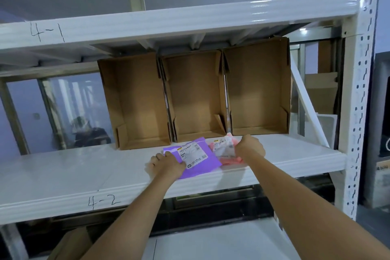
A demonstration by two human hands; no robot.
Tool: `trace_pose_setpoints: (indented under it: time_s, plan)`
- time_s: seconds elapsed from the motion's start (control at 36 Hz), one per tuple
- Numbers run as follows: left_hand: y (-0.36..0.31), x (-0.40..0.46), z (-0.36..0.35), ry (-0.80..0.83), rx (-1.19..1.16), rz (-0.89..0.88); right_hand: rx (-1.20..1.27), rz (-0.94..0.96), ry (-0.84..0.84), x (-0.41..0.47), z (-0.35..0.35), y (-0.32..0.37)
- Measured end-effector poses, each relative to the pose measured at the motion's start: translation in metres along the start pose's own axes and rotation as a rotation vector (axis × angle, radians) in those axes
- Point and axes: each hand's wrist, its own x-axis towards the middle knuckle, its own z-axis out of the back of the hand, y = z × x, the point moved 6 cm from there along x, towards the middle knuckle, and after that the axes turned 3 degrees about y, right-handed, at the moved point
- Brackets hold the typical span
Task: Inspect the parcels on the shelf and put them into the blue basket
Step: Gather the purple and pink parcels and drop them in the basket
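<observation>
Two parcels lie side by side on the white shelf [63, 177] marked 4-2. A flat purple parcel [202, 165] with a white label lies on the left; my left hand [166, 164] rests on its left edge, thumb on top. To its right is a pink parcel [226, 151] with a white label, and my right hand [250, 149] grips its right side with curled fingers. The blue basket is not in view.
Three empty cardboard boxes [196, 95] stand on their sides at the back of the shelf, openings facing me. A white upright post [358, 95] bounds the shelf on the right. The shelf above is marked 4-1. More cardboard shows behind and below.
</observation>
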Motion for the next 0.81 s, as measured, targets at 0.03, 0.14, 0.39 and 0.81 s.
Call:
trace_pose_setpoints:
  time_s: [0.03, 0.14, 0.39, 0.81]
  plan:
    - [0.000, 0.000, 0.002, 0.002, -0.023, -0.015, 0.089, -0.013, -0.025, 0.002, 0.001, -0.001]
    - [0.003, 0.005, 0.009, 0.034, -0.304, 0.063, 0.496, 0.020, -0.117, 0.001, 0.006, 0.006]
    - [0.013, 0.023, 0.014, 0.051, -0.955, 0.198, 0.967, 0.163, 0.063, -0.019, -0.004, 0.065]
    - [0.029, 0.108, -0.045, 0.146, -1.122, 0.174, 0.020, 0.253, 0.168, -0.051, -0.057, 0.079]
